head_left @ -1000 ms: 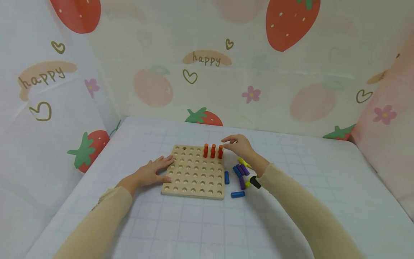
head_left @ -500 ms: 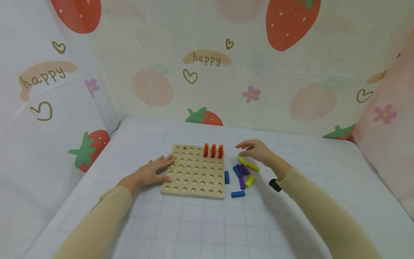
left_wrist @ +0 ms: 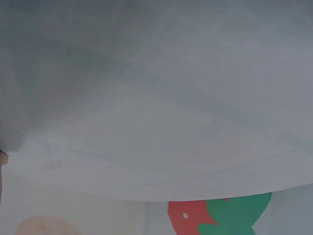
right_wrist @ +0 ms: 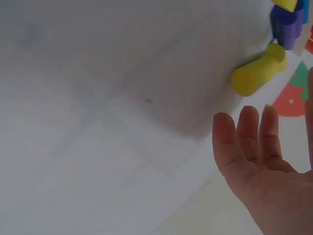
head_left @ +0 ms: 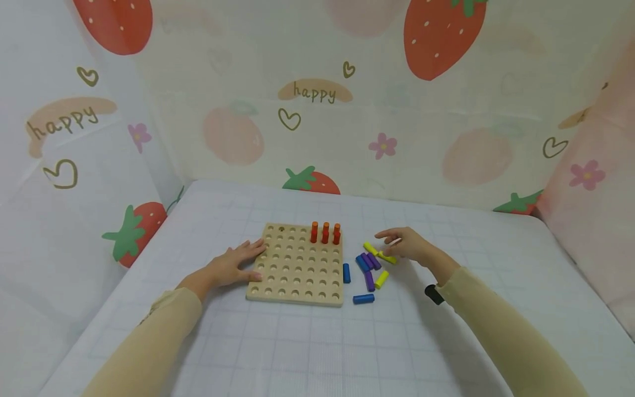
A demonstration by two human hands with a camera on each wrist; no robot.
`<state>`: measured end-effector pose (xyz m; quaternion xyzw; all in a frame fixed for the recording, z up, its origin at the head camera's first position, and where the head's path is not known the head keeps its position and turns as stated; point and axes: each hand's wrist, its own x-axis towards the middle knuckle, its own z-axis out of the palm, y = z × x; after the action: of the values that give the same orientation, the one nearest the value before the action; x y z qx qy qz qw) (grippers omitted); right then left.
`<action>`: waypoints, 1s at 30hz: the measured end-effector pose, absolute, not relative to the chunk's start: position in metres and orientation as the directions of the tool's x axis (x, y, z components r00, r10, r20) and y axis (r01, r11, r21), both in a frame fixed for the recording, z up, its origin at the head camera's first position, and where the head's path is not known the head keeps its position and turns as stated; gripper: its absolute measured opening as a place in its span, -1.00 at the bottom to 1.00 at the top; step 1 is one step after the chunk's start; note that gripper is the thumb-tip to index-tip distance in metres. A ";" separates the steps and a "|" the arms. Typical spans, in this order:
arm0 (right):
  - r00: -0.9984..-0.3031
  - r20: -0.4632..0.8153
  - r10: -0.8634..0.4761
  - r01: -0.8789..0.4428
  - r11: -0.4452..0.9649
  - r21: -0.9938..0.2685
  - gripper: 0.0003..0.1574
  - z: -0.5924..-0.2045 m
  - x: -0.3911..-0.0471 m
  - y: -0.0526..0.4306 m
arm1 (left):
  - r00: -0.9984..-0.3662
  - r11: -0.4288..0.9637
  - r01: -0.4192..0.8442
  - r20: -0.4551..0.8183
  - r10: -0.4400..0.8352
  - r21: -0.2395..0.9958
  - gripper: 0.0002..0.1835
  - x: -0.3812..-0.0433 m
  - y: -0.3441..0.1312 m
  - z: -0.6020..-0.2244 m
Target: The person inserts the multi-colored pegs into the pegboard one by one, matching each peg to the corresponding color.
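My left hand (head_left: 232, 266) rests on the left edge of a square wooden pegboard (head_left: 297, 270), fingers spread. Red pegs (head_left: 325, 234) with orange tops stand upright in holes at the board's far right corner. My right hand (head_left: 413, 246) hovers right of the board with loosely bent fingers and nothing in it. Its thumb overlaps a yellow peg (head_left: 391, 259) in the head view; whether they touch I cannot tell. In the right wrist view, that hand's fingers (right_wrist: 248, 132) appear apart from a yellow peg (right_wrist: 254, 76). The left wrist view shows mostly white cloth.
Between board and right hand lie loose pegs: yellow (head_left: 381, 279), purple (head_left: 369, 282) and blue (head_left: 362, 263). One blue peg (head_left: 346, 273) lies along the board's right edge, another (head_left: 364, 299) nearer the front. A printed cloth wall (head_left: 317, 138) stands behind the table.
My right hand has moved from beside the red pegs to the right and nearer me, above the yellow pegs. The left hand stays on the board. The head view has shifted slightly.
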<state>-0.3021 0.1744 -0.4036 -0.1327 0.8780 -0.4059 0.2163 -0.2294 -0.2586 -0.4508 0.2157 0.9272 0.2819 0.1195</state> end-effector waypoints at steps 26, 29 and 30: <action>-0.866 -0.436 -0.244 0.151 0.705 -0.693 -0.39 -0.413 -0.316 0.175 | -0.878 0.742 0.335 -0.094 0.470 0.581 -0.04 -0.233 -0.260 -0.453; -0.865 -0.441 -0.241 0.158 0.702 -0.695 -0.41 -0.415 -0.317 0.175 | -0.878 0.739 0.332 -0.094 0.469 0.586 -0.04 -0.232 -0.260 -0.454; -0.865 -0.440 -0.241 0.159 0.701 -0.696 -0.42 -0.416 -0.318 0.175 | -0.879 0.739 0.331 -0.094 0.468 0.587 -0.04 -0.232 -0.261 -0.454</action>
<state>-0.3175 0.1752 -0.4159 -0.0232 0.8850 -0.3862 0.2590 -0.2316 -0.2606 -0.4539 0.2158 0.9250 0.2895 0.1185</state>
